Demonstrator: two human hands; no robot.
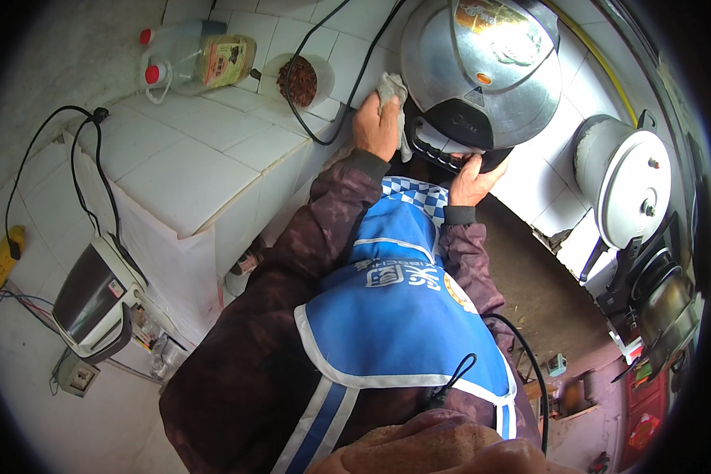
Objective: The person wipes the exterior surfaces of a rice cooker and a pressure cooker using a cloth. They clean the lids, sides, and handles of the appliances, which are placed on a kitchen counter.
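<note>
A round electric griddle [418, 71] with a shiny metal lid and a black handle [435, 155] is in front of me, at the upper right of the head view. My left hand [377, 127] pinches a crumpled grey cloth [392, 87] beside the appliance's left rim. Whether the cloth touches the rim cannot be made out. At the front, my right hand [475, 182] grips the black handle area, its fingertips partly hidden behind it. The underside of the griddle is out of sight.
White tiled counter [183, 172] runs along the left, with plastic bottles [228, 62] and a bowl of dried reddish pieces [298, 81]. A black cord [301, 112] loops near my left hand. On the right stand a pressure cooker [634, 183] and a wok [669, 314]. Another appliance [95, 296] sits lower left.
</note>
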